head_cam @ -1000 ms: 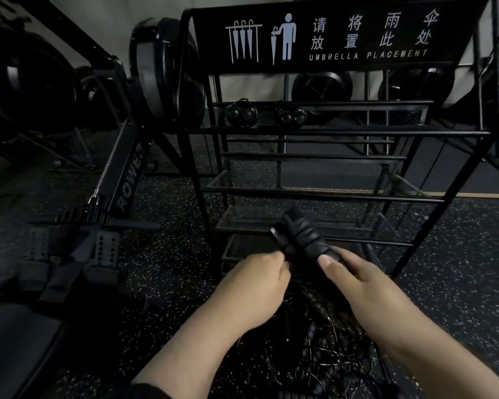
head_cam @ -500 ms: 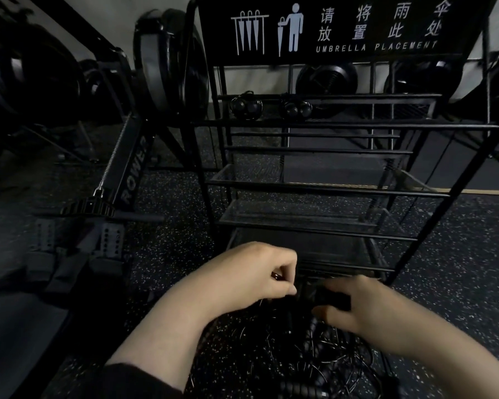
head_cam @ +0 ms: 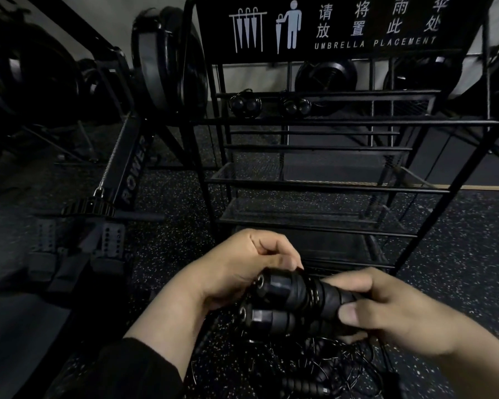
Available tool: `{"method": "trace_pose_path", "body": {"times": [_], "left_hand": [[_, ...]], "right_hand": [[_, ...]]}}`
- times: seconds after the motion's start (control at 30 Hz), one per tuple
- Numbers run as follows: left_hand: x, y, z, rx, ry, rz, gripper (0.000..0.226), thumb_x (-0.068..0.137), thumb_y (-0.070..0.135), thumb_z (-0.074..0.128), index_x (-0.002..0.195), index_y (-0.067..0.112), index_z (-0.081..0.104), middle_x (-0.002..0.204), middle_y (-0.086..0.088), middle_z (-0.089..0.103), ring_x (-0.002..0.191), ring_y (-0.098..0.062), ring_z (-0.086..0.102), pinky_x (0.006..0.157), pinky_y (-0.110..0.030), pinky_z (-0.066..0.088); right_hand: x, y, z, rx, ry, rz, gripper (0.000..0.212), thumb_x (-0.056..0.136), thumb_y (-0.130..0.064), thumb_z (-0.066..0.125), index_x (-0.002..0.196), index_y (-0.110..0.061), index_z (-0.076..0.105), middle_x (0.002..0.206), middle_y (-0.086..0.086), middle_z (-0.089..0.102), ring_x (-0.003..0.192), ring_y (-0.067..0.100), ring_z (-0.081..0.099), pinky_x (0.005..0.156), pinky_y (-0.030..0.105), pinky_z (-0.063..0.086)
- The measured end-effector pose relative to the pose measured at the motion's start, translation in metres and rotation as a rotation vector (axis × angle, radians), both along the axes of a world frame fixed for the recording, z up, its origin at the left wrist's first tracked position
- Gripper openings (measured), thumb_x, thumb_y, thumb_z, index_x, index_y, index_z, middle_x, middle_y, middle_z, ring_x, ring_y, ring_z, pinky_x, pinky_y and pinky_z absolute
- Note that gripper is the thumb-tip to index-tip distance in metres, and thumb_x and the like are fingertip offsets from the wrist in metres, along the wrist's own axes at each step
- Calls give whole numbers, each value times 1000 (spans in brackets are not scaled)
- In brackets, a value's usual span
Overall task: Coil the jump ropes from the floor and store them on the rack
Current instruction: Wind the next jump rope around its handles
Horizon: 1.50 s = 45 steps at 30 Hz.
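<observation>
Head view: both hands' grip curled round jump-rope handles (head_cam: 297,292).

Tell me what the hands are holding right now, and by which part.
Right hand grips the two black cylindrical jump rope handles round their far ends. Left hand is curled at their capped ends; its hold is unclear.

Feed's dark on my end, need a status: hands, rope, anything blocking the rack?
Left hand and right hand both grip the paired jump rope handles. Cord loose on floor, uncoiled. Rack directly ahead, nothing in the way.
</observation>
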State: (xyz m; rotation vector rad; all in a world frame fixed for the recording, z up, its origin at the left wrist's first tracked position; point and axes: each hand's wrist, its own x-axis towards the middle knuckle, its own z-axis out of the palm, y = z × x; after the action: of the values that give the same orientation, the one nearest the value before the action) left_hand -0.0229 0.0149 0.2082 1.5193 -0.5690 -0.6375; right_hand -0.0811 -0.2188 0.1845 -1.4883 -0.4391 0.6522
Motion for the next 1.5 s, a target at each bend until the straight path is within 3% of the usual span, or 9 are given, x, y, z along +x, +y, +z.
{"method": "trace_pose_path", "body": {"times": [0.1, 0.3, 0.53, 0.7, 0.93, 1.07, 1.2, 1.3, 1.5], "left_hand": [[1, -7, -8, -73, 119, 96, 33, 89, 2, 62, 64, 21, 74, 67, 7, 69, 61, -3, 64, 58, -16, 50], [-4, -14, -22, -66, 39, 264, 18, 90, 9, 65, 77, 21, 68, 63, 3, 52, 53, -7, 43, 48, -23, 30], [-3, -25, -21, 33, 98, 324, 34, 105, 10, 48, 71, 15, 46, 60, 2, 31, 49, -8, 23, 45, -23, 19], [-2, -24, -21, 159, 111, 340, 30, 109, 26, 44, 86, 10, 55, 61, 5, 35, 48, -8, 23, 47, -25, 18], [1, -25, -28, 721, -378, 274, 31, 103, 30, 51, 89, 14, 74, 50, 8, 50, 40, -6, 38, 43, -23, 29], [0, -21, -19, 821, -581, 252, 36, 100, 41, 57, 73, 19, 65, 53, 6, 50, 45, -7, 44, 44, -20, 26], [3, -9, -9, 714, -597, 212, 22, 92, 45, 70, 79, 27, 72, 61, 9, 61, 54, -4, 52, 53, -24, 40], [6, -1, -4, 530, -473, 167, 17, 85, 39, 79, 78, 25, 75, 62, 2, 60, 57, -7, 47, 56, -24, 38], [2, 3, -1, 156, -239, 95, 7, 77, 27, 78, 73, 21, 76, 67, 12, 68, 66, 3, 59, 67, -13, 45]], "right_hand": [[-2, 6, -6, 195, 29, -78, 45, 79, -50, 80, 94, -8, 72, 68, 5, 55, 55, 16, 43, 52, 28, 27], [1, 7, -6, 194, 4, -327, 63, 74, -55, 82, 103, -1, 68, 75, 22, 48, 55, 21, 38, 49, 32, 23], [3, 9, 1, 140, 56, -507, 32, 86, -34, 62, 103, -9, 72, 74, 13, 60, 56, 19, 47, 50, 26, 36], [4, 12, 7, 96, 78, -699, 23, 96, -30, 57, 96, -20, 77, 81, 17, 61, 59, 21, 49, 52, 32, 35], [10, 5, 2, -476, -116, -773, 9, 95, -41, 66, 89, -34, 66, 50, -19, 62, 44, -1, 55, 51, 15, 42], [10, 0, 0, -795, -183, -573, 16, 95, -43, 66, 107, -33, 67, 60, -9, 70, 43, -1, 58, 44, 15, 41], [8, -6, -1, -743, -117, -339, 8, 87, -54, 70, 92, -47, 71, 87, -22, 76, 91, 7, 72, 83, 30, 58], [7, -6, 7, -690, -94, -188, 6, 88, -53, 70, 84, -49, 69, 89, -39, 69, 96, -13, 64, 83, 8, 48], [1, -7, 10, -303, 79, -36, 44, 76, -57, 71, 102, -22, 79, 90, 22, 71, 67, 19, 60, 59, 28, 51]]}}
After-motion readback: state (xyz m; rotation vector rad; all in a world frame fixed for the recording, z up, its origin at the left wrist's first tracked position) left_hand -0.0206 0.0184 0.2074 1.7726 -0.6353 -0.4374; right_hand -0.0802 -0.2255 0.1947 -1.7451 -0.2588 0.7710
